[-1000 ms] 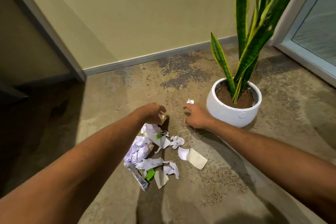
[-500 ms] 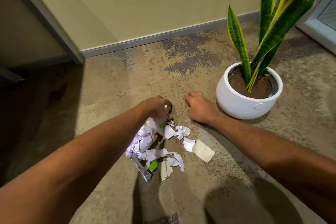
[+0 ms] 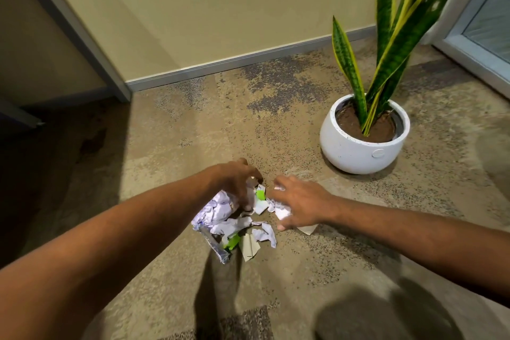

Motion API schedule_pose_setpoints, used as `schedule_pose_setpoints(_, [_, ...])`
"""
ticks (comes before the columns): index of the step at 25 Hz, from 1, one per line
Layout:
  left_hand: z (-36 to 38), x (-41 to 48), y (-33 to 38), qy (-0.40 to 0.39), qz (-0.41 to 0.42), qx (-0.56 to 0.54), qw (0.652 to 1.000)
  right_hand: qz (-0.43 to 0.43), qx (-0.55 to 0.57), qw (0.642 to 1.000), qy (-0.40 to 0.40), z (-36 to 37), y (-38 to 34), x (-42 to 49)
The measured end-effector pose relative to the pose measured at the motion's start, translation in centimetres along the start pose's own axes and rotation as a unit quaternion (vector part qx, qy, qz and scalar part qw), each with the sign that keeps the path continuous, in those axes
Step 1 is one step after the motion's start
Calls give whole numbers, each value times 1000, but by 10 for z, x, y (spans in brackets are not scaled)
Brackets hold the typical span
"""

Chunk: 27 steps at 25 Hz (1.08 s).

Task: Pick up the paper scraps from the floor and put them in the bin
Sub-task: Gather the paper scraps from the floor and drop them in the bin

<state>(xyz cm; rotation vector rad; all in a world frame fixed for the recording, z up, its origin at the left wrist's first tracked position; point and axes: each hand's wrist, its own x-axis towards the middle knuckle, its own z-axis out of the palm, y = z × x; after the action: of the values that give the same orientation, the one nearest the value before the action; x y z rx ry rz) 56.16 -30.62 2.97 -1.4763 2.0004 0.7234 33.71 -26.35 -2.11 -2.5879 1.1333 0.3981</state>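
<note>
A heap of paper scraps (image 3: 237, 225) lies on the carpet in the middle of the view: white and lilac crumpled pieces, green bits, beige card and a silvery strip. My left hand (image 3: 238, 183) rests on the far left side of the heap, fingers curled over some crumpled paper. My right hand (image 3: 299, 203) comes in from the right with fingers spread, pressing on white scraps (image 3: 281, 211) and partly covering a beige card piece (image 3: 307, 229). No bin is in view.
A white round pot (image 3: 361, 153) with a tall striped-leaf plant (image 3: 386, 36) stands on the floor to the right of my hands. A beige wall with a grey skirting (image 3: 220, 62) runs behind. A glass door frame (image 3: 474, 55) is at far right.
Both hands moved toward me onto the heap. My right hand, earlier beyond the scraps near a small white piece, now lies on the right side of the heap; the left drew scraps inward.
</note>
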Motion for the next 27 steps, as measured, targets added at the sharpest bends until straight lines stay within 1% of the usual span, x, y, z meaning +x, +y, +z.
schedule_pose_setpoints(2, [14, -2, 7, 49, 34, 12, 998, 10, 39, 999, 27, 12, -5, -11])
schedule_pose_setpoints(6, [35, -9, 30, 123, 79, 15, 989, 43, 151, 979, 128, 32, -16, -23])
schedule_pose_setpoints(8, [38, -11, 42, 133, 76, 0, 988, 89, 230, 957, 154, 30, -19, -25])
schedule_pose_setpoints(10, [38, -14, 53, 125, 49, -46, 990, 148, 320, 919, 178, 26, -21, -28])
schedule_pose_setpoints(11, [37, -16, 57, 121, 33, -81, 989, 185, 377, 889, 183, 24, -21, -29])
schedule_pose_setpoints(12, [36, -18, 61, 119, 20, -117, 986, 225, 445, 848, 179, 22, -22, -31])
schedule_pose_setpoints(14, [36, -21, 69, 119, 1, -188, 975, 286, 582, 744, 162, 18, -23, -38])
schedule_pose_setpoints(15, [37, -23, 74, 120, -6, -225, 967, 300, 628, 701, 154, 16, -23, -43])
schedule_pose_setpoints(18, [38, -30, 89, 124, -7, -321, 939, 310, 714, 611, 144, 2, -22, -56])
schedule_pose_setpoints(20, [32, -36, 99, 95, 10, -416, 904, 304, 750, 568, 150, -13, -16, -68])
schedule_pose_setpoints(21, [27, -39, 106, 75, 20, -466, 881, 300, 759, 558, 152, -22, -11, -76])
schedule_pose_setpoints(22, [20, -41, 114, 64, 34, -504, 861, 298, 761, 555, 154, -31, -5, -84])
schedule_pose_setpoints(24, [6, -43, 134, 71, 69, -546, 832, 300, 753, 563, 161, -51, 9, -103])
schedule_pose_setpoints(27, [-21, -48, 177, 83, 117, -584, 799, 300, 738, 572, 196, -86, 38, -142])
